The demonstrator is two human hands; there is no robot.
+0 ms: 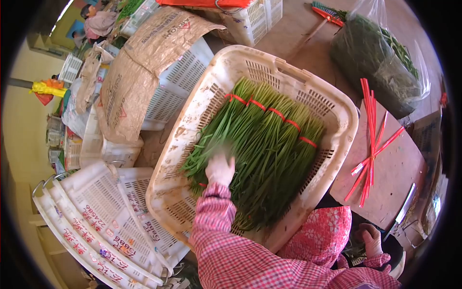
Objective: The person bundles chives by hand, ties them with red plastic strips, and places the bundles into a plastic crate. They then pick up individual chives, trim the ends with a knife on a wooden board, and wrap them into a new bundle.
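Observation:
My left hand (220, 168) reaches into a large dirty white plastic basket (226, 58) and lies over bundles of long green garlic chives (255, 159). Motion smears its fingers. Several bundles are packed side by side, their pale stem ends towards the far side, each bound by a red tie (276, 113). Low at the right, my right hand (371, 241) is beside my floral-covered knee (320, 236), close to some dark green scraps. Its fingers look bent, and I cannot tell whether they hold anything.
Red ties (369, 144) lie on a board (392, 166) at right, with a long blade (405, 204) along its edge. Behind stand a plastic bag of greens (378, 62) and a broom (328, 14). Stacked white crates (103, 226) and sack-covered crates (175, 82) fill the left. Another person (98, 21) sits far left.

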